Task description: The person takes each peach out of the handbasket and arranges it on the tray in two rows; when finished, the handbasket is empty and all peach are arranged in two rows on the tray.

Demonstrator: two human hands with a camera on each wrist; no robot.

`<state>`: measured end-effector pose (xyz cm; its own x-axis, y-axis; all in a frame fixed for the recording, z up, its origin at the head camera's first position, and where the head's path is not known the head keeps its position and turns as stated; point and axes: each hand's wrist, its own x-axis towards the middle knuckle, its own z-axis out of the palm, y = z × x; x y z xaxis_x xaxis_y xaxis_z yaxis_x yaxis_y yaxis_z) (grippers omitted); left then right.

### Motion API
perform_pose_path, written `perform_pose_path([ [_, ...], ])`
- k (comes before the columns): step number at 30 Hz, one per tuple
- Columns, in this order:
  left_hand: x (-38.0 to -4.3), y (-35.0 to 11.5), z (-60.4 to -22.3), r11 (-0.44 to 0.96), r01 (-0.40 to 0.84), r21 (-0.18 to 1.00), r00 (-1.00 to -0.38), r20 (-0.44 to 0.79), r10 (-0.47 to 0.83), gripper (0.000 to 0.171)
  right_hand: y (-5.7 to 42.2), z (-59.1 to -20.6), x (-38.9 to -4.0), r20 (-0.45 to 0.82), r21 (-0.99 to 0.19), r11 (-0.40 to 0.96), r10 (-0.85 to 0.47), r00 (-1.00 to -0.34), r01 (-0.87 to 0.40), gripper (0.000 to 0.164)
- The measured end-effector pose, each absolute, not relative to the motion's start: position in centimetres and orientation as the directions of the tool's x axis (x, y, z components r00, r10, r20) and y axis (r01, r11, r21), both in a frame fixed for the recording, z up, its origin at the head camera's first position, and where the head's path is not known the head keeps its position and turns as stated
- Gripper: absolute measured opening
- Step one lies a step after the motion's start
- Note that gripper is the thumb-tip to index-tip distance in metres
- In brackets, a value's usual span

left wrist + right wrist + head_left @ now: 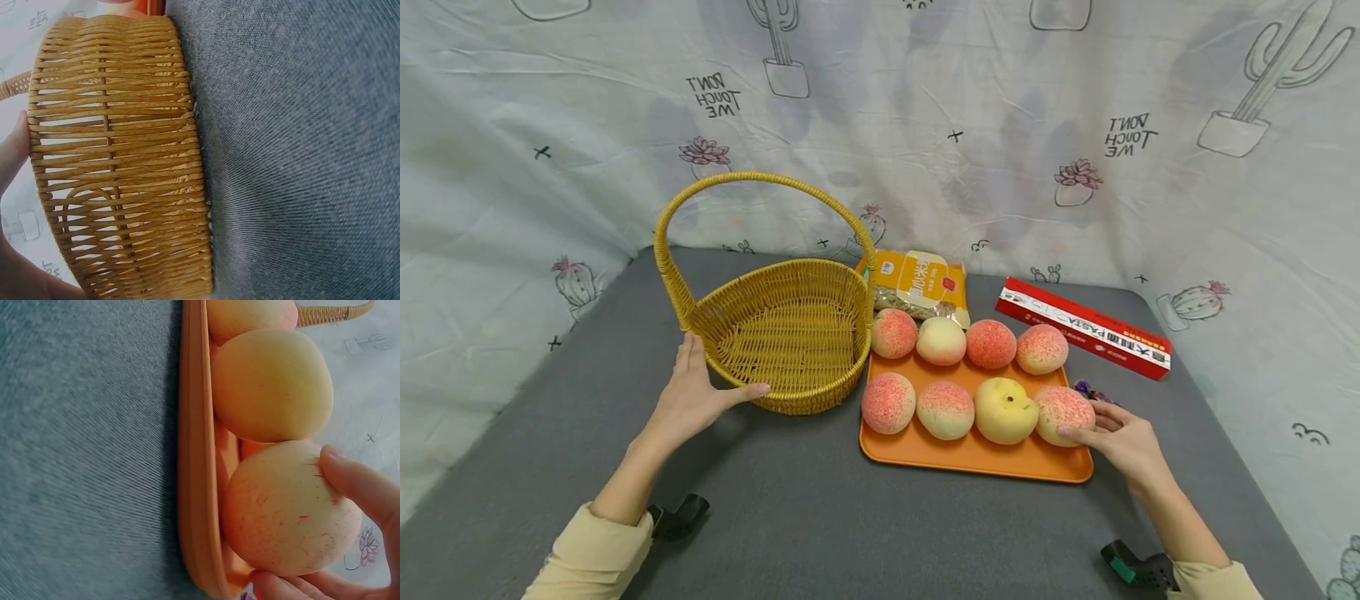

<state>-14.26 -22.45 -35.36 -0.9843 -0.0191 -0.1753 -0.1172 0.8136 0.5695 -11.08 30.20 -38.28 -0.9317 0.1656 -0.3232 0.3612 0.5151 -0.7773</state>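
Note:
A yellow wicker basket [790, 333] with a tall arched handle stands at the left, nothing inside it. My left hand [688, 400] touches its near left rim, fingers straight and thumb spread along the front edge. In the left wrist view, the woven side of the basket [119, 169] shows close up, with part of the hand at the edge. On the orange tray [970, 462] several peaches lie in two rows. My right hand [1123, 442] holds the front-right peach [1063, 414] between thumb and fingers. In the right wrist view, that peach [287, 512] still sits at the tray's end.
Behind the tray lie a yellow food packet [921, 283] and a long red pasta box [1086, 327]. A small purple item [1086, 389] is partly hidden beside the right hand. Printed white cloth [925, 167] hangs around the grey table [865, 533].

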Motion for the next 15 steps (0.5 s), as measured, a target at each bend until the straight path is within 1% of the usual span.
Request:
perform_pose_path([
  [7, -14.3, -22.5, -35.4, 0.814, -0.115, 0.57, -0.984, -0.176, -0.016, 0.133, 30.2, -37.5, -11.5, -0.351, -0.751, 0.569, 0.088, -0.932, 0.336, 0.09],
  [11, -14.3, -22.6, -35.4, 0.815, -0.112, 0.569, -0.985, -0.173, -0.015, 0.132, 30.1, -37.3, -11.5, -0.322, -0.763, 0.578, 0.046, -0.946, 0.288, 0.088],
  [15, -14.3, -22.8, -35.4, 0.815, -0.099, 0.571, -0.986, -0.166, -0.003, 0.131, 30.5, -36.9, -11.5, -0.268, -0.781, 0.583, 0.014, -0.963, 0.226, 0.082],
])
